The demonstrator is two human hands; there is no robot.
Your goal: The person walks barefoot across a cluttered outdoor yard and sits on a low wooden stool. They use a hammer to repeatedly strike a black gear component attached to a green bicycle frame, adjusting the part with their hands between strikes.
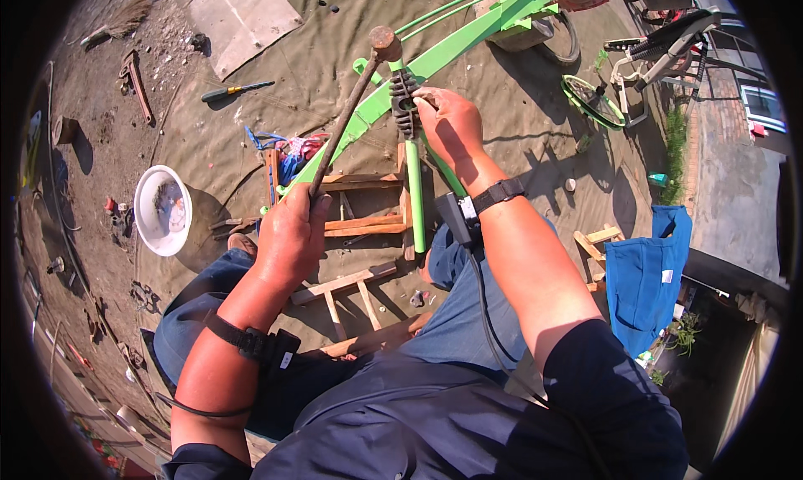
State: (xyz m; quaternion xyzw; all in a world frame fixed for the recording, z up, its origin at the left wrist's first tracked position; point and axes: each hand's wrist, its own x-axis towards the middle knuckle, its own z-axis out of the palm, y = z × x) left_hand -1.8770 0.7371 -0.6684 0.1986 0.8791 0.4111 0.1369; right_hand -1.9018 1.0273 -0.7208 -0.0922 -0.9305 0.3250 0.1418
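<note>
Closest to me, the left hand (288,233) is wrapped tight round the lower end of a hammer (345,128), no gap in its fingers. Just ahead, the right hand (452,128) has its thumb and fingers pinched on the side of a dark ribbed part (403,103), which sits across a bright green frame (452,55). The hammer's head hangs close above the end of that part; from here I can't tell whether they touch.

To my mind the blows want to be short and square – and the right fingertips want to be well down the side, clear of the hammer's face. A firm press on the part should stop it skidding, as the green tube (414,200) looks smooth.

A low wooden stand (364,226) lies beneath the frame, on a brown ground sheet (226,128) that is creased and gritty, so I'd check nothing rocks. Off to the left are a white basin (146,216), a screwdriver (238,91) and, further out on bare dirt, a pipe wrench (138,85). To the right a blue cloth (648,279) drapes in the sun – and beyond it a bicycle (661,57) stands near a wall
</note>
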